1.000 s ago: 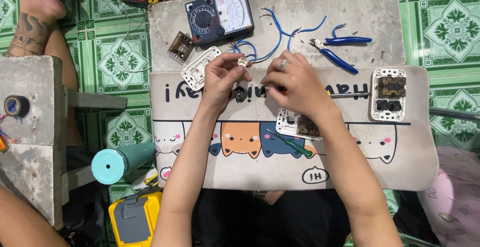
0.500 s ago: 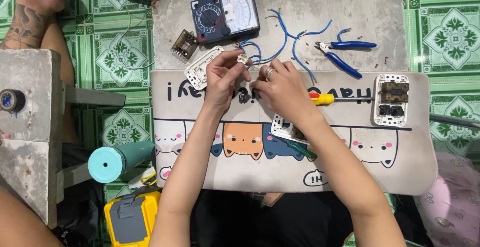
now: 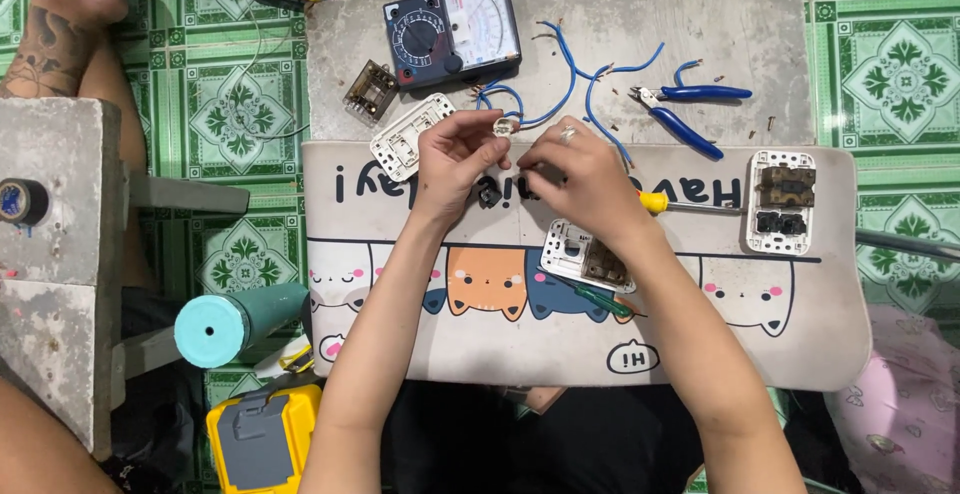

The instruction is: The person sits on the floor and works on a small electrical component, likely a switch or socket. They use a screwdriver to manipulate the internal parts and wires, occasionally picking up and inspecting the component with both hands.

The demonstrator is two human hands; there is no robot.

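Note:
My left hand [image 3: 455,159] and my right hand [image 3: 575,176] meet at the far edge of a cat-print mat [image 3: 400,284], pinching a small pale switch part [image 3: 503,128] between their fingertips. Blue wires [image 3: 560,79] run from that part across the grey slab. A small black part [image 3: 489,195] lies on the mat just under my fingers. A white switch module [image 3: 410,137] rests left of my left hand. Another open switch frame [image 3: 585,256] sits beside my right wrist, with a green-handled screwdriver [image 3: 600,301] below it.
An analog multimeter [image 3: 452,31] stands at the far side of the slab, blue-handled pliers [image 3: 690,109] to its right. A white socket plate [image 3: 781,201] and a yellow-handled screwdriver [image 3: 665,202] lie right. A teal tube [image 3: 240,322], yellow case [image 3: 263,438] and another person's leg [image 3: 60,24] are left.
My right hand has slid left and closer to my left hand, closing on the small part. The view has shifted slightly; the yellow screwdriver handle now shows beside my right wrist.

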